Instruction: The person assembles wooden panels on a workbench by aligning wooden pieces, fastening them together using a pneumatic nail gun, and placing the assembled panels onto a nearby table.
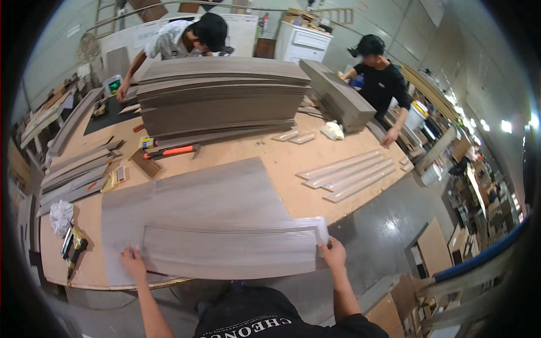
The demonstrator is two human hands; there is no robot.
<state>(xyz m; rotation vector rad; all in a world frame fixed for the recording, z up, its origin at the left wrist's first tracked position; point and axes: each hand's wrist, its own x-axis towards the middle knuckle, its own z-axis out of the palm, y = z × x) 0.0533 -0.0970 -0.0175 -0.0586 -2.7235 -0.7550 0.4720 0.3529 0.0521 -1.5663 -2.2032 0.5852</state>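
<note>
A long grey wood-grain panel (231, 253) lies along the near edge of the worktable, slightly curved by the lens. A pale trim strip (322, 228) shows at its upper right corner. My left hand (134, 263) grips the panel's left end, fingers on its edge. At the opposite end, my right hand (333, 252) holds the right edge just below the trim corner; part of its fingers is hidden. Under and beyond the panel spreads a larger grey sheet (197, 191).
A tall stack of grey boards (220, 110) stands mid-table. Nearer lie a hammer (169, 152), several trim strips (355, 174), narrow slats (76, 172) and a nail gun (75, 248). One person (180, 42) works behind the stack, another (380, 79) at the right beside a long boxed beam (338, 96).
</note>
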